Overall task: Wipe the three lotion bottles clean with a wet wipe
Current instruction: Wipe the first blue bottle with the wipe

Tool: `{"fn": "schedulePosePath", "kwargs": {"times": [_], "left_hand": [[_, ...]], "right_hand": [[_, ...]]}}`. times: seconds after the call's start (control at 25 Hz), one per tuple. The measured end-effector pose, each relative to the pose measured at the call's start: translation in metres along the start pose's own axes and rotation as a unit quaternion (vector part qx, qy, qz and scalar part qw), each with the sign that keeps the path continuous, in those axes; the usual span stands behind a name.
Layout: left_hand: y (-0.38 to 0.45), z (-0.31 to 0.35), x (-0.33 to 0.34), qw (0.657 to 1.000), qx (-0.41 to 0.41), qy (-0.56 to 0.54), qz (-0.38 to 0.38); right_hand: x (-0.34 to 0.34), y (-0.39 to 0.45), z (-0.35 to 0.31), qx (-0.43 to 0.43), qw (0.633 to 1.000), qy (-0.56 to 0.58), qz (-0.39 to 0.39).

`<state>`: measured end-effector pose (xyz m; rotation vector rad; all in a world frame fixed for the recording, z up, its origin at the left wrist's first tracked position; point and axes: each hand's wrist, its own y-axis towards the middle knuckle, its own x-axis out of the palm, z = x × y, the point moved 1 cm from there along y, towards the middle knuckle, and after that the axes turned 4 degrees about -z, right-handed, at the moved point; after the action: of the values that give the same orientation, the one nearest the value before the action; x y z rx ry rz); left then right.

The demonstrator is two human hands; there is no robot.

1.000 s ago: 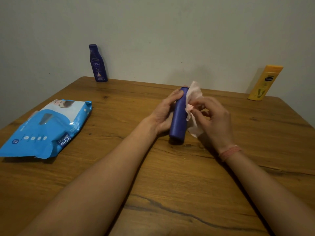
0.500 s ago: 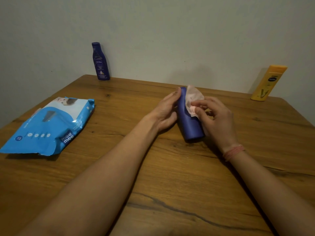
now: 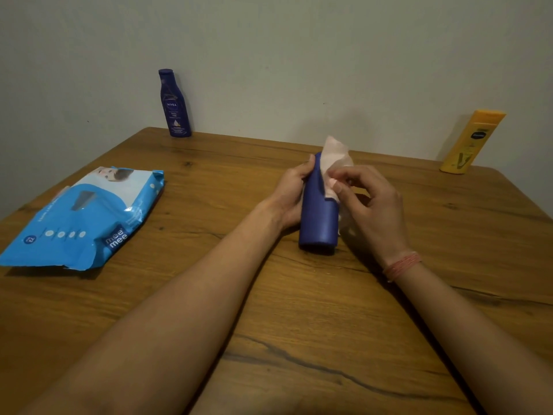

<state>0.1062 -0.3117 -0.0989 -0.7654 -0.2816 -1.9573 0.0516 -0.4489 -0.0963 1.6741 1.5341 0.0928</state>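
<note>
In the head view, the left hand grips a dark blue lotion bottle held low over the middle of the wooden table, while the right hand pinches a wet wipe against its upper side. This looks like mid-wipe on one bottle; the Nivea bottle and yellow Vaseline bottle stand at the back wall, apparently waiting. Compared with half a second ago, the bottle's base has swung back toward the left. A mee mee wipes pack lies left.
</note>
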Motion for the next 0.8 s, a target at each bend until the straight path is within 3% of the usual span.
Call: {"fn": "schedulePosePath", "kwargs": {"times": [0.12,0.24,0.4,0.52,0.68,0.8], "left_hand": [[0.008,0.012,-0.009,0.984,0.100,-0.125,0.078],[0.008,0.019,-0.020,0.967,0.157,-0.156,0.124],[0.005,0.015,-0.011,0.984,0.127,-0.111,0.052],[0.004,0.012,-0.005,0.992,0.109,-0.065,0.001],[0.000,0.012,-0.003,0.995,0.099,0.008,-0.016],[0.000,0.013,-0.003,0.993,0.117,0.013,0.002]], "right_hand": [[0.011,-0.003,-0.003,-0.055,0.994,-0.044,-0.082],[0.014,-0.004,0.001,-0.078,0.984,-0.086,-0.134],[0.004,-0.001,0.005,-0.014,0.997,-0.052,-0.055],[0.003,0.000,0.004,-0.022,0.998,-0.053,-0.005],[0.010,-0.001,0.000,-0.078,0.992,-0.099,-0.021],[0.009,-0.001,0.000,-0.061,0.992,-0.108,-0.036]]}}
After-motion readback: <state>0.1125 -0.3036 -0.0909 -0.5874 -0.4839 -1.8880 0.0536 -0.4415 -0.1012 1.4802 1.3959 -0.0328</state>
